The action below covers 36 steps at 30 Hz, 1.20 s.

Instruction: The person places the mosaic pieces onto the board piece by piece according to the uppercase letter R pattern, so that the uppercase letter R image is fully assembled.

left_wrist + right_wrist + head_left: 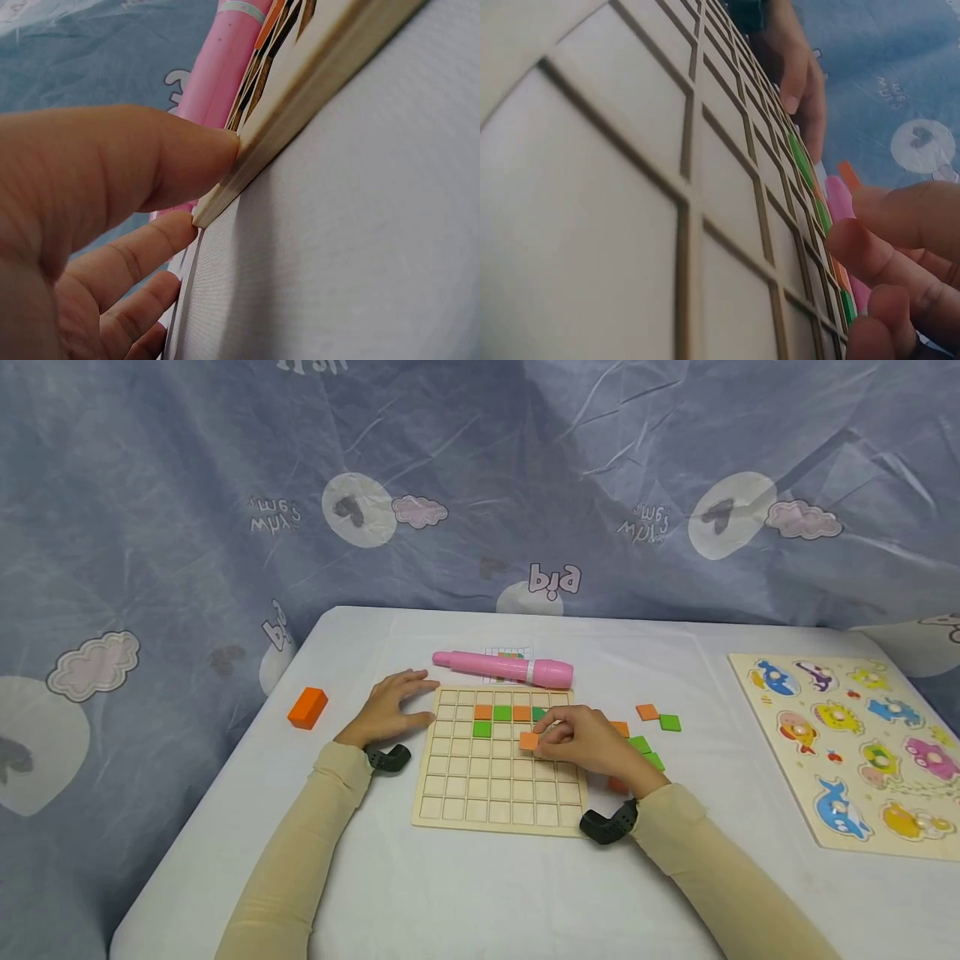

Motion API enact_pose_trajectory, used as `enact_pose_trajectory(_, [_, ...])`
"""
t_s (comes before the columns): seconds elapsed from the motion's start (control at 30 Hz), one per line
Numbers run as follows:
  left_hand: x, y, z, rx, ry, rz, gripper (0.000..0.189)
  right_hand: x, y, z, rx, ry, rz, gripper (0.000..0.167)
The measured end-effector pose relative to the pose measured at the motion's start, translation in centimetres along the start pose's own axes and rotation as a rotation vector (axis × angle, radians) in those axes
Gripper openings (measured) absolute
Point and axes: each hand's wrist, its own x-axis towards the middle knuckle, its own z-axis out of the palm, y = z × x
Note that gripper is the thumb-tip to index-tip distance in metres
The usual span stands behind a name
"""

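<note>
A wooden grid board [480, 789] lies on the white table, with several orange and green square tiles set in its upper cells, among them a green tile [482, 729]. My left hand [387, 708] touches the board's left edge with thumb and fingertips, fingers fairly straight; the left wrist view shows the thumb [187, 161] against that edge. Above the board's right half, my right hand [581, 739] pinches an orange square tile [528, 741] between thumb and finger. In the right wrist view this orange tile [849, 175] stands out past the fingertips, raised over the grid.
A pink pen-like stick [502, 668] lies behind the board, over a printed grid card [498, 652]. Loose tiles [670, 722] are scattered right of the board, partly behind the right hand. An orange block [307, 707] stands left; an animal puzzle board [847, 752] lies far right.
</note>
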Motion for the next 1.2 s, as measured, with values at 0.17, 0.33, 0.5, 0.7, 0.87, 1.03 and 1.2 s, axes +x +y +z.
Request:
enact_pose_trajectory(0.17, [-0.1, 0.1, -0.1, -0.002, -0.001, -0.007, 0.063, 0.7, -0.5, 1.2, 0.019, -0.020, -0.019, 0.023])
enact_pose_trajectory(0.33, [-0.1, 0.2, -0.2, 0.004, 0.001, -0.009, 0.064, 1.4, -1.0, 2.0, 0.043, -0.033, -0.053, 0.021])
enact_pose_trajectory(0.5, [-0.1, 0.2, -0.2, 0.002, 0.000, -0.002, 0.064, 2.1, -1.4, 2.7, 0.034, -0.041, -0.057, 0.020])
enact_pose_trajectory(0.7, [-0.1, 0.3, -0.1, 0.012, -0.002, -0.003, 0.064, 2.8, -1.9, 3.6, 0.007, -0.044, -0.063, 0.019])
enact_pose_trajectory(0.87, [-0.1, 0.2, -0.2, 0.007, -0.003, -0.009, 0.063, 3.4, -2.5, 4.3, -0.045, -0.033, -0.071, 0.015])
enact_pose_trajectory(1.03, [0.0, 0.2, -0.2, 0.004, -0.003, -0.003, 0.063, 3.8, -2.8, 4.7, -0.083, -0.030, -0.067, 0.013])
enact_pose_trajectory(1.2, [0.0, 0.2, -0.2, 0.008, -0.002, 0.002, 0.064, 4.0, -3.1, 5.0, -0.103, -0.033, -0.045, 0.014])
